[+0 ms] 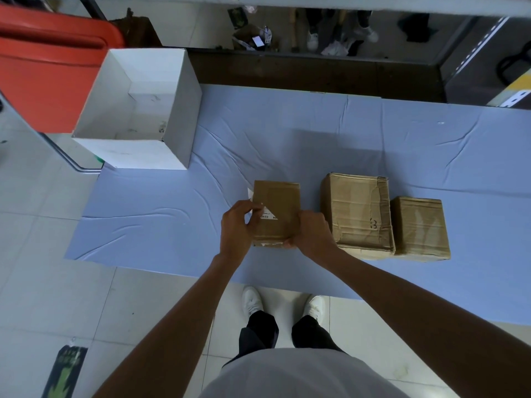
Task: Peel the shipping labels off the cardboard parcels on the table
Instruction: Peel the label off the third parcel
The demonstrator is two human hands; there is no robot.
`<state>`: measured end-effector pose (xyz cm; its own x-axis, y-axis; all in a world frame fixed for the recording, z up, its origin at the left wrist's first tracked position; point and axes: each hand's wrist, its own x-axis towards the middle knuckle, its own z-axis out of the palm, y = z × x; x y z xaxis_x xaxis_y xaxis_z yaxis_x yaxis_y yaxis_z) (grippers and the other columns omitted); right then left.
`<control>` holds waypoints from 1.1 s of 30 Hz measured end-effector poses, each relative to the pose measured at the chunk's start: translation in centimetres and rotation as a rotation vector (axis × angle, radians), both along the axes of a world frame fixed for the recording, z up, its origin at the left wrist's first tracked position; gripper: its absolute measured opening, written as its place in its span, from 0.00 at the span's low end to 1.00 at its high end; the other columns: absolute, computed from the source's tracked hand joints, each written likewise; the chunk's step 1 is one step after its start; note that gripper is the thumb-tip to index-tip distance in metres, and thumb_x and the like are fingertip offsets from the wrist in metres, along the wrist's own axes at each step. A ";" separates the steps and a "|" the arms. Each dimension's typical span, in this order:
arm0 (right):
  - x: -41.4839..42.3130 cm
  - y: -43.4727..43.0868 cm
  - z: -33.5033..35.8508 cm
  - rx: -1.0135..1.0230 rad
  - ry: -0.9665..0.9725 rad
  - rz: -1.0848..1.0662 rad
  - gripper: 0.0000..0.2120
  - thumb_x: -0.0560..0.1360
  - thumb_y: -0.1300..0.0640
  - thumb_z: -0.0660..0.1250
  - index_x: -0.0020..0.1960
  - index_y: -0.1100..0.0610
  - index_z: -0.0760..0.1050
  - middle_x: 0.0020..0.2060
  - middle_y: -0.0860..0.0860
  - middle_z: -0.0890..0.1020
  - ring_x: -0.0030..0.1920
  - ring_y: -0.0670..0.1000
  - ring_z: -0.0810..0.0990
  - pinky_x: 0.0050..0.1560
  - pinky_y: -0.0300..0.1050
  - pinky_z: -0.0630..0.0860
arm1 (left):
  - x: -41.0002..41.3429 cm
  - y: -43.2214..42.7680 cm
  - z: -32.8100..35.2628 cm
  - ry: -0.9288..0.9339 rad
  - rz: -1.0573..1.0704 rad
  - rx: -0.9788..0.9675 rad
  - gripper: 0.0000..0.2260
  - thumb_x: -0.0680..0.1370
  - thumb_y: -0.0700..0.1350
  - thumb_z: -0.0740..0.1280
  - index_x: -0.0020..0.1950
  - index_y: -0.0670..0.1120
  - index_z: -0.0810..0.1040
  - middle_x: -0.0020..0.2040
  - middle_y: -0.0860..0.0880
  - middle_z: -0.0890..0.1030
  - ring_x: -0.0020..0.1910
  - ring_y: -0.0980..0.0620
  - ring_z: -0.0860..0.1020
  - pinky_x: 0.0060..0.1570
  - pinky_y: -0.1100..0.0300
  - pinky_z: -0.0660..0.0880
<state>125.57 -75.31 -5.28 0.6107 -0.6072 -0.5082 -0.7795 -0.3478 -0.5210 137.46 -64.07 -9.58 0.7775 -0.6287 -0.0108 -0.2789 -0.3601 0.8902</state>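
Blue cloth covers the table, three cardboard parcels in a row near its front edge. Left hand pinches the white label, half lifted off the leftmost parcel, one corner stuck down. Right hand wraps the near right corner, steadying it. Middle parcel and right parcel show no labels on their visible faces, so probably the last peel. The open white box at the far left shows only faint marks inside.

Pale grey shirt over torso; black trousers; plain white trainers; both forearms bare.
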 end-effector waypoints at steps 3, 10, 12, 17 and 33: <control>0.0 0.0 0.0 -0.006 0.000 0.012 0.29 0.61 0.54 0.80 0.56 0.64 0.74 0.51 0.58 0.80 0.51 0.57 0.81 0.41 0.42 0.74 | 0.0 0.0 -0.3 -0.017 -0.005 -0.006 0.06 0.77 0.42 0.67 0.52 0.46 0.81 0.51 0.51 0.81 0.47 0.56 0.80 0.45 0.77 0.74; 0.0 0.0 0.0 -0.008 -0.005 0.008 0.29 0.61 0.54 0.80 0.56 0.64 0.74 0.51 0.58 0.80 0.51 0.58 0.81 0.46 0.46 0.77 | 0.0 0.1 -0.7 -0.020 0.005 0.004 0.09 0.77 0.42 0.68 0.56 0.44 0.81 0.53 0.48 0.82 0.49 0.55 0.80 0.47 0.77 0.73; 0.0 0.0 0.1 -0.010 0.000 0.015 0.29 0.61 0.55 0.80 0.57 0.64 0.74 0.52 0.58 0.80 0.51 0.58 0.80 0.46 0.46 0.77 | 0.0 0.0 -0.7 -0.030 0.005 -0.001 0.08 0.77 0.42 0.68 0.55 0.44 0.81 0.53 0.47 0.82 0.49 0.54 0.80 0.47 0.76 0.74; 0.1 0.0 0.2 -0.012 0.006 0.015 0.29 0.62 0.54 0.80 0.57 0.64 0.73 0.51 0.57 0.79 0.51 0.57 0.80 0.42 0.42 0.74 | 0.4 0.0 -0.8 -0.082 -0.025 0.014 0.07 0.77 0.42 0.68 0.54 0.43 0.81 0.51 0.46 0.82 0.49 0.53 0.80 0.48 0.75 0.74; 0.1 0.1 0.6 -0.006 0.019 -0.015 0.30 0.60 0.55 0.81 0.56 0.65 0.74 0.51 0.58 0.80 0.52 0.59 0.80 0.44 0.45 0.76 | 2.5 -0.8 0.2 -0.075 -0.187 0.114 0.08 0.73 0.36 0.72 0.41 0.48 0.78 0.45 0.45 0.81 0.45 0.49 0.81 0.49 0.57 0.80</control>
<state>125.65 -75.18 -4.64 0.5915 -0.6193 -0.5163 -0.7945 -0.3386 -0.5041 139.97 -64.87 -9.43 0.6487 -0.7602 -0.0368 -0.4139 -0.3929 0.8211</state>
